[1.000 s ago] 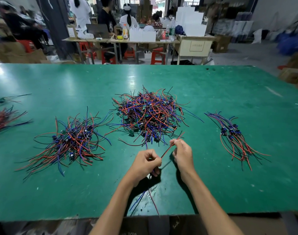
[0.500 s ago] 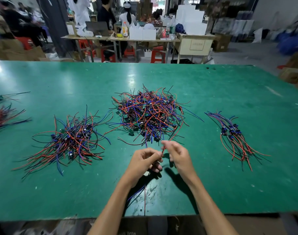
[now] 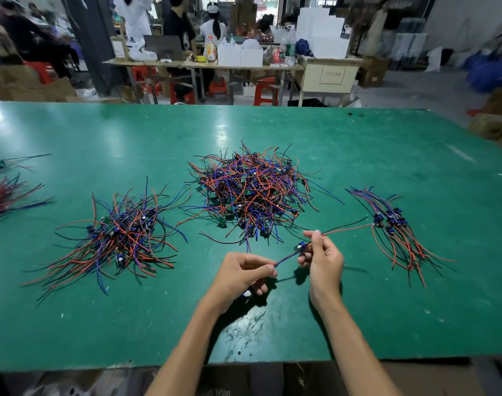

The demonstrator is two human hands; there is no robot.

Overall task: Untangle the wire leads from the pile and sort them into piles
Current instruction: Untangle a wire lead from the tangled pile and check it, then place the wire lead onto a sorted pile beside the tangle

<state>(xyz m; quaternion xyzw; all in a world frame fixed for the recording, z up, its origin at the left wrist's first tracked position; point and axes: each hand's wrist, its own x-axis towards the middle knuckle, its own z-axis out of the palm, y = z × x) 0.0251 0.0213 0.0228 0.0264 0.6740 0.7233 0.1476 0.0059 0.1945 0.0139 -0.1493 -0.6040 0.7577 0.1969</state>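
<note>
A tangled pile (image 3: pixel 252 195) of red, blue and black wire leads lies mid-table. Left of it is a looser pile (image 3: pixel 121 235); at the right lies a straighter sorted bundle (image 3: pixel 395 232). Between my hands stretches one wire lead (image 3: pixel 289 256) with a small blue part at its middle. My left hand (image 3: pixel 244 275) pinches its blue end, and my right hand (image 3: pixel 321 258) pinches it by the blue part. Its red and black tails (image 3: pixel 347 228) run right toward the sorted bundle.
The green table (image 3: pixel 272 132) has its near edge just below my forearms. More wires (image 3: pixel 4 195) lie at the far left edge. Beyond the table are people seated at a cluttered bench (image 3: pixel 204 62), red stools and cardboard boxes.
My hands moved apart and to the right, drawing the lead out straight. The tails that hung below my left hand are now pulled up, and the lead's tails reach toward the right bundle.
</note>
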